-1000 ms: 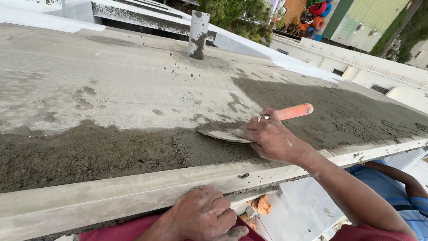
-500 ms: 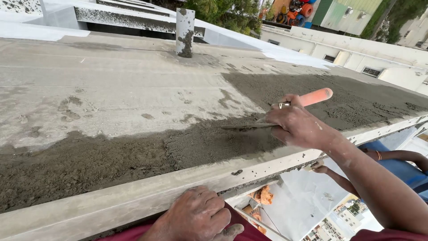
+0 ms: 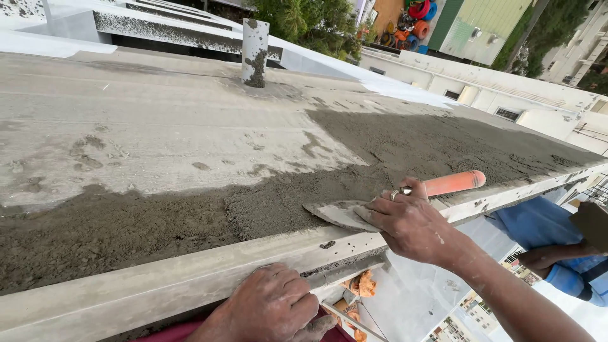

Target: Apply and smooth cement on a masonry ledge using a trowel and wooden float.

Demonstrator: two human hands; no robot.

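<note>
**Trowel back at the slab edge, mortar band a bit wider**

Up on the rooftop slab, right at the near edge, the person's right hand is wrapped around a trowel with an orange handle. Fingers are clenched over the neck where the handle meets the blade, with a ring showing on one of them. The grey blade lies flat-ish on the wet mortar, tip pointing left, just beside the pale edge board that runs along the front of the slab.

The left hand is down low, pressed against the outer face of that board. It's loosely curled, gripping nothing you could pick up, just braced on the wood.

Compared with half a second ago, the trowel has slid back toward the person and a little left, so it's now sitting closer to the board instead of out in the darker patch. The left hand hasn't really budged.

Further back, a stubby concrete-splattered pipe sticks up out of the dry, lighter part of the slab. Off to the right, below the edge, someone else in a blue sleeve has a hand out, well apart from the trowel.
</note>
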